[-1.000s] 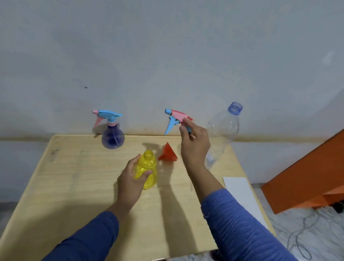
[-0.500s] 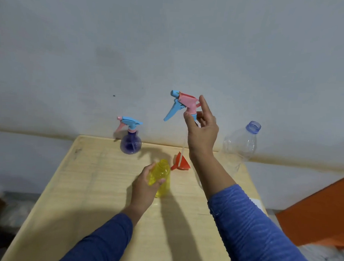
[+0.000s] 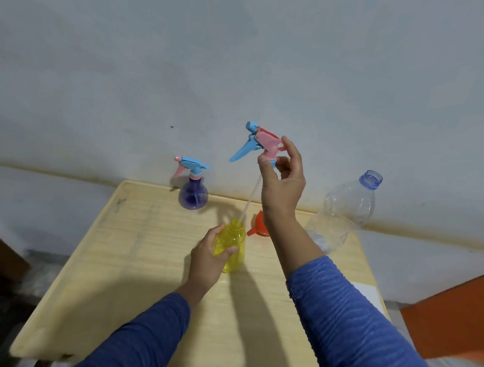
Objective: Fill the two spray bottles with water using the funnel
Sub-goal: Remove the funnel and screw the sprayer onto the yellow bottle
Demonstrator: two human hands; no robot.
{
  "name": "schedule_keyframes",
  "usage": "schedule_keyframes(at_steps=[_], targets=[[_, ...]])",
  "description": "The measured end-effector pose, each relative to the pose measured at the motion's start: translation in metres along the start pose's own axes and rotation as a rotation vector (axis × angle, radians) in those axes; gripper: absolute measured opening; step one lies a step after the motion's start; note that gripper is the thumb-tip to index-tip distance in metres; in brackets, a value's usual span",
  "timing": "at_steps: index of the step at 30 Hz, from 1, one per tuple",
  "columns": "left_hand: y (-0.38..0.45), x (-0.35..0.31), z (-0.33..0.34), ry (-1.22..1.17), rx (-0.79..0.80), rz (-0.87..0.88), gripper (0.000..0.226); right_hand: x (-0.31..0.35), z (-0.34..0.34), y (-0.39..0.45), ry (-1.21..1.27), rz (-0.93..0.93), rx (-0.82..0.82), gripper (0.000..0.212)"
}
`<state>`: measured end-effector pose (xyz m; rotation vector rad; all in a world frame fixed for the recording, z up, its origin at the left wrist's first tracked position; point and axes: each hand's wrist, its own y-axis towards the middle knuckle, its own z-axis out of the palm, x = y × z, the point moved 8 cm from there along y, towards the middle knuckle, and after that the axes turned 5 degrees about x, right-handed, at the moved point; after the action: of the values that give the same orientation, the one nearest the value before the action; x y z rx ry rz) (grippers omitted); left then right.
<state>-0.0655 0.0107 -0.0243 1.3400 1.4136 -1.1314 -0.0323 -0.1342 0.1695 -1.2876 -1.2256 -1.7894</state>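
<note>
Left hand [image 3: 205, 257] grips yellow bottle [image 3: 231, 244] mid-desk. Right hand [image 3: 283, 179] pinches removed spray head [image 3: 257, 142], tube end at bottle mouth. Funnel [image 3: 258, 225] unused beside. Purple bottle [image 3: 193, 194], far edge, capped. No filling yet, apparently.

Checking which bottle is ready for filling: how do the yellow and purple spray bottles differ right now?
The yellow spray bottle is open, its spray head lifted out by the right hand and the left hand gripping it; the purple spray bottle is capped, untouched, rounder. Both stand upright on the table.
</note>
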Motion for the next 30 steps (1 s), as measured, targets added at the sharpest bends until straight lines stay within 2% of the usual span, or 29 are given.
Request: schedule_keyframes(at_steps=[10,16,20,25,30], targets=[[-0.001,-0.001,0.000,-0.039,-0.038,0.010,0.059,-0.088,-0.003,-0.058,-0.125,0.151,0.215,0.047],[-0.001,-0.001,0.003,-0.062,-0.039,0.021,0.058,-0.102,0.002,-0.066,-0.272,0.119,0.354,0.081],[0.000,0.001,0.003,-0.048,-0.035,0.027,0.057,-0.102,0.009,-0.060,-0.392,0.057,0.457,0.075],[0.000,0.006,0.004,-0.054,-0.024,0.033,0.061,-0.095,0.005,-0.059,-0.389,0.016,0.617,0.068],[0.002,0.007,0.005,-0.026,-0.023,0.059,0.059,-0.097,0.005,-0.059,-0.380,0.003,0.534,0.069]])
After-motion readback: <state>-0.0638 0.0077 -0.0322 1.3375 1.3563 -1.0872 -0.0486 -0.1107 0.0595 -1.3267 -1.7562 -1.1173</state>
